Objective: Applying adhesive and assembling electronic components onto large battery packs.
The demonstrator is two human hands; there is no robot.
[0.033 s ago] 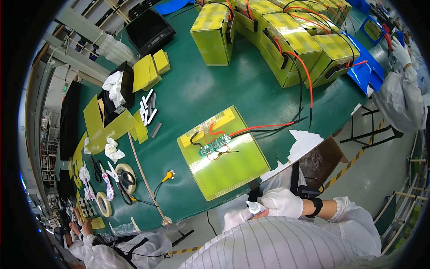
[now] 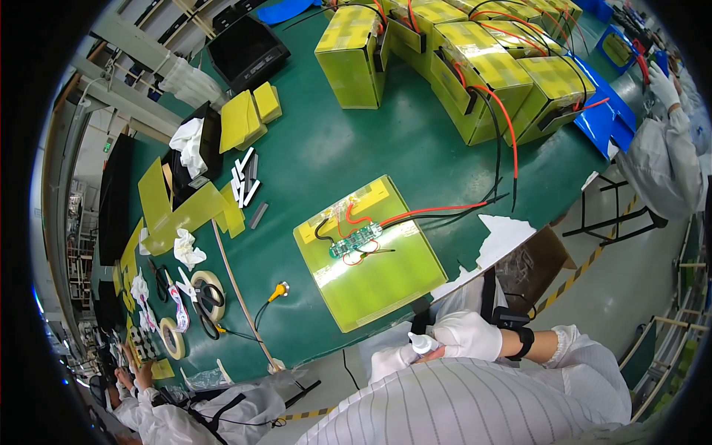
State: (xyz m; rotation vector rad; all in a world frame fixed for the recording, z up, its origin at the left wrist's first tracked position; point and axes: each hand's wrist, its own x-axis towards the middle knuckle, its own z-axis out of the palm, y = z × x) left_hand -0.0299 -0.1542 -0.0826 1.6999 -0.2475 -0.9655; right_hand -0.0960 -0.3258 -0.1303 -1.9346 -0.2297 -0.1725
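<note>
Low in the view, close to my body, my two white-gloved hands are together below the table edge. My right hand (image 2: 469,335) is closed, its fingers curled around a small white bottle with a pointed nozzle (image 2: 421,343). My left hand (image 2: 391,361) lies beside the bottle, its fingers mostly hidden by my striped white garment. On the table in front of me lies a yellow-green wrapped battery pack (image 2: 378,285). A green circuit board (image 2: 356,241) sits on it with thin wires attached. Thick red and black leads (image 2: 437,210) run off it to the right.
Several wrapped packs (image 2: 482,74) stand at the back right. To the left are scissors (image 2: 204,304), tape rolls (image 2: 173,340), yellow sheets (image 2: 182,215) and grey-white strips (image 2: 245,178). A yellow-ended cable (image 2: 279,290) lies near the front edge. Other people work at far left and right.
</note>
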